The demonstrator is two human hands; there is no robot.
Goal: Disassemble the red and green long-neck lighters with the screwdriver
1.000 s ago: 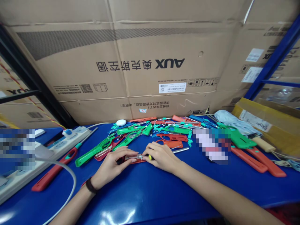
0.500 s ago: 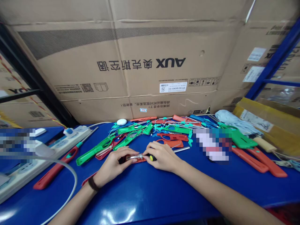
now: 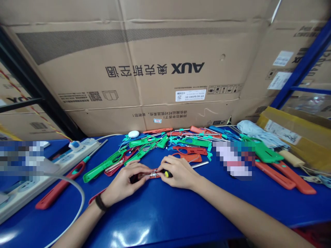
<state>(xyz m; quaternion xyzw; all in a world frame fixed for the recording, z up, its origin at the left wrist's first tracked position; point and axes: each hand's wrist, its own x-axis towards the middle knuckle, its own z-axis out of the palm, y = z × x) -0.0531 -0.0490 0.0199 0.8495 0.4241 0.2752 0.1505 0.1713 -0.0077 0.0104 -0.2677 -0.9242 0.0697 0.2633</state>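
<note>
Yellow-ended handle (image 3: 168, 174) shifted — right hand (image 3: 178, 172), near casing (image 3: 155, 176)

Moderate, even light, seemingly from overhead, leaves white glare along the near part of the blue tabletop (image 3: 165, 213) in front of me. The carton (image 3: 155, 48) behind looks matte, its small print blurred. Fine detail softens between the left hand (image 3: 128, 177) and right hand (image 3: 178, 172). The outer edges look stretched; mosaic squares (image 3: 234, 160) blot both sides.

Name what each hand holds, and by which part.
The left hand pinches a red casing around its left part. The right hand holds a black-and-yellow tool, yellow end showing; exactly where it is gripped cannot be told.
</note>
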